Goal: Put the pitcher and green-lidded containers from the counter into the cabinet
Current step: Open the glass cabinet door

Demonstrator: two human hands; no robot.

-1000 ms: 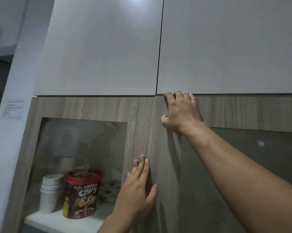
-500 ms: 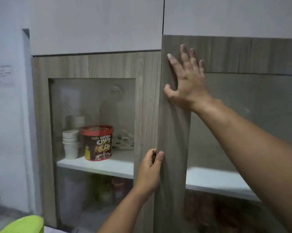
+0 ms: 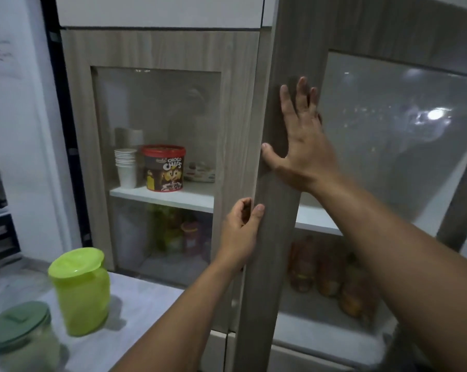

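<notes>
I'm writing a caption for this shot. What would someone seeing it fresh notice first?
Two bare arms reach up the middle: the left hand curls round the edge of a wood-grain cabinet door, and the right hand lies flat on it higher up. At lower left a bright lime-green pitcher stands on the counter, and a red cookie tub shows behind the left door's glass.

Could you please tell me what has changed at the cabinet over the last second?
The right cabinet door has swung open toward the person. The left hand, flat on the frame before, now grips the door's edge; the right hand moved from the door's top edge to lie flat on its face. The view dropped, showing the lime pitcher and green-lidded container on the counter. The left door stays shut.
</notes>
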